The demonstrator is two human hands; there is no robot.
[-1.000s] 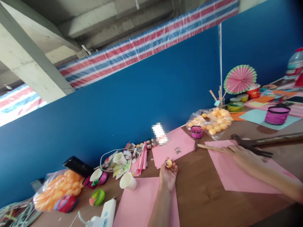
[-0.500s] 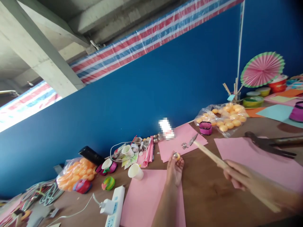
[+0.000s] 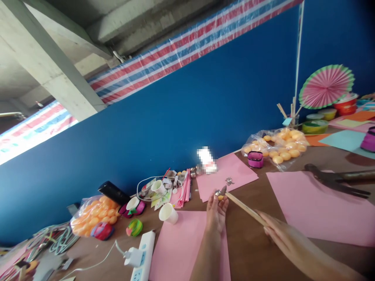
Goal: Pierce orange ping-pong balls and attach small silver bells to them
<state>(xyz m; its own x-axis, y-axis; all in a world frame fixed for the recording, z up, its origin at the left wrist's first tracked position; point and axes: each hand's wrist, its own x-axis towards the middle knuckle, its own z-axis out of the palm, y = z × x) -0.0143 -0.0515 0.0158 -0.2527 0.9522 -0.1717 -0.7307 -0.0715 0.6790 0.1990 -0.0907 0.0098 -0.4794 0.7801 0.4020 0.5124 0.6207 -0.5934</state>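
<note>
In my left hand (image 3: 216,218), closed fingers hold a small orange-yellow ball (image 3: 220,198) with a shiny silver metal piece (image 3: 217,192) at its upper left. My right hand (image 3: 277,234) grips the pale wooden handle of a small hammer (image 3: 246,208). The hammer's dark metal head is right at the ball, by the silver piece; I cannot tell whether they touch. Just beyond, a little heap of silver metal bits (image 3: 229,181) lies on a pink paper sheet (image 3: 243,170). Another pink sheet (image 3: 181,249) is under my left forearm.
A claw hammer (image 3: 336,180) rests on pink paper at the right. Bags of orange balls (image 3: 281,146) stand at the back right and left. A white paper cup (image 3: 168,213), a power strip (image 3: 143,255), a green tape roll (image 3: 134,227) and cables (image 3: 61,240) occupy the left side.
My right hand has swung the small hammer left and down, bringing its head from above the silver bits to the ball. My left hand keeps hold of the ball in nearly the same place.
</note>
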